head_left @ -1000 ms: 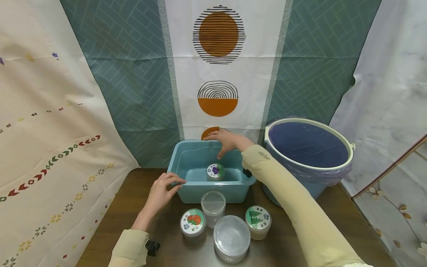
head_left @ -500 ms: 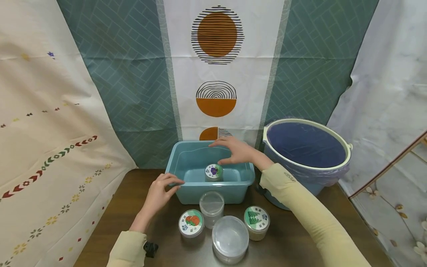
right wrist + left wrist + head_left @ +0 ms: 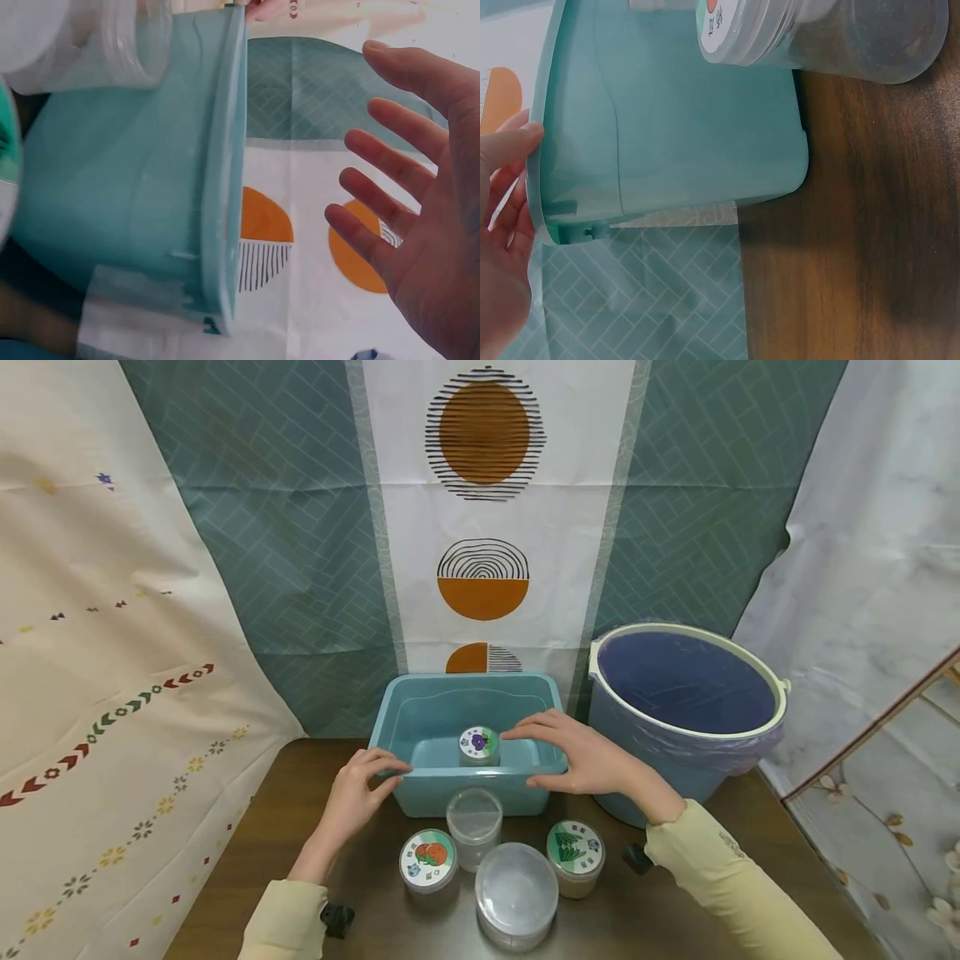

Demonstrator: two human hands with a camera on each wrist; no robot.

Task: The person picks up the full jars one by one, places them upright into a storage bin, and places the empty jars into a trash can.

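Observation:
My left hand (image 3: 360, 785) pinches the front left rim of a blue plastic tub (image 3: 525, 797); in the left wrist view its thumb lies outside the rim and the fingers curl behind it. Over the tub's front right side hovers my right hand (image 3: 585, 756), fingers spread and holding nothing; the right wrist view shows its bare palm (image 3: 457, 225). Inside the tub stands a small lidded jar (image 3: 478, 746) with a purple flower label. Before the tub are a tomato-label jar (image 3: 428, 860), a narrow clear jar (image 3: 475, 827), a wider clear jar (image 3: 517, 893) and a green-vegetable-label jar (image 3: 576, 852).
To the tub's right stands a large blue bin (image 3: 630, 752) lined with a plastic bag. Everything rests on a dark wooden table (image 3: 285, 793). Patterned cloth (image 3: 315, 568) hangs right behind the tub, with more cloth at both sides.
My right hand has drawn back from over the flower-label jar toward the tub's front right, its fingers empty. My left hand has stayed on the rim.

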